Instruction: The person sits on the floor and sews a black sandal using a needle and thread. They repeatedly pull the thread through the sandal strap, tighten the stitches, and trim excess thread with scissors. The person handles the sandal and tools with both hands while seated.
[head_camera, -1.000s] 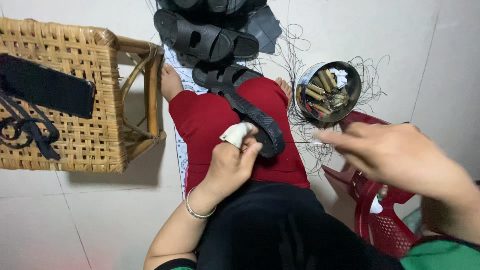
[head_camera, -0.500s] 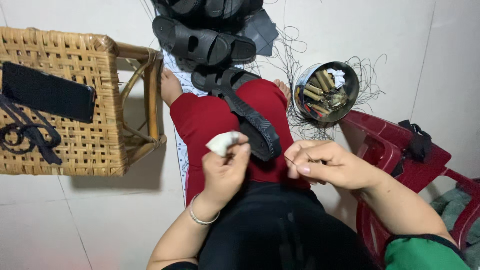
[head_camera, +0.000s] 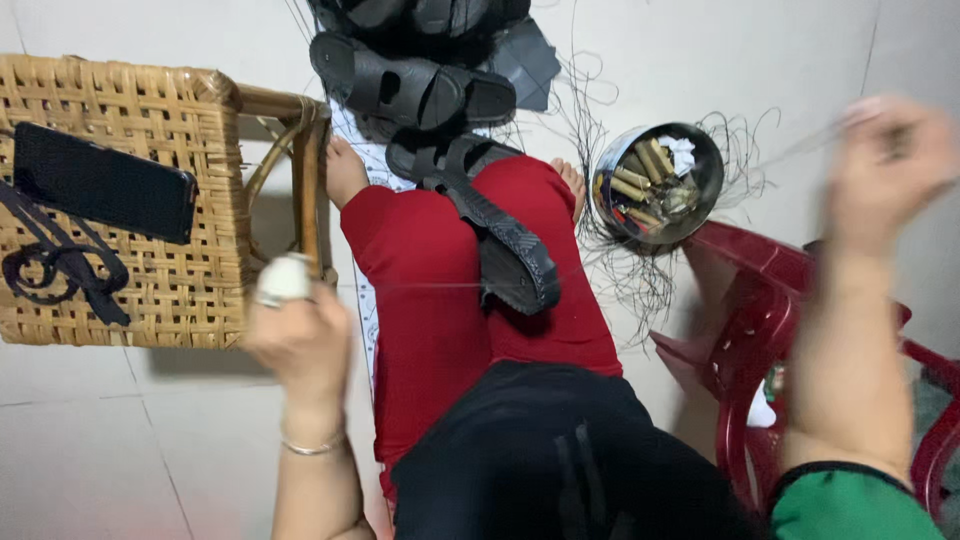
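The trousers (head_camera: 440, 300) over the knees are plain bright red, and the garment (head_camera: 540, 460) at six o'clock is black. A black sandal (head_camera: 500, 240) with a ridged, textured strap lies across the red; more black sandals (head_camera: 410, 90) sit at twelve o'clock. At nine o'clock the woven stool (head_camera: 150, 200) is golden-tan cane in a basket pattern, carrying a glossy black phone (head_camera: 100, 185) and a black strap (head_camera: 60, 270). The left hand (head_camera: 300, 345) holds a small white wad (head_camera: 285, 278) and wears a thin silver bangle (head_camera: 315, 445). The round tin (head_camera: 655, 185) is silvery, filled with brass-yellow pieces. The plastic chair (head_camera: 760, 310) at four o'clock is dark red, the sleeve (head_camera: 850, 505) green, the floor (head_camera: 100, 440) pale grey tile.
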